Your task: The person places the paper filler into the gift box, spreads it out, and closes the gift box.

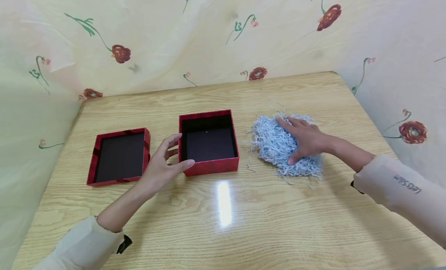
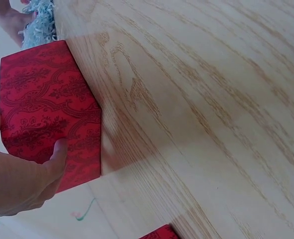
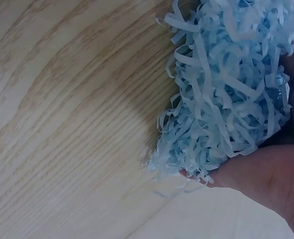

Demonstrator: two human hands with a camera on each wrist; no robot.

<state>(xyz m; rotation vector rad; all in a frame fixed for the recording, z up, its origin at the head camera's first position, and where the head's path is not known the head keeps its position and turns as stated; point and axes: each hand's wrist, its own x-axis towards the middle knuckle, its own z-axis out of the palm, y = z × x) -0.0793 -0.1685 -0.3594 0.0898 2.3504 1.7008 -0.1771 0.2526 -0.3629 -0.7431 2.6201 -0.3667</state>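
Shredded paper (image 1: 273,144) lies beneath the right hand (image 1: 306,139), its fingers spread, right of the mid-frame red box (image 1: 214,165) the left hand (image 1: 161,165) grips.

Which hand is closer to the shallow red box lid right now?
Left. The left hand is just right of the red box lid, beside the open red box. The right hand is farther away, past that box, on the pale blue shredded paper.

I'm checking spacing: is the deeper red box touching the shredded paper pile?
Apart. The head view shows a strip of tabletop between the deeper box and the paper pile.
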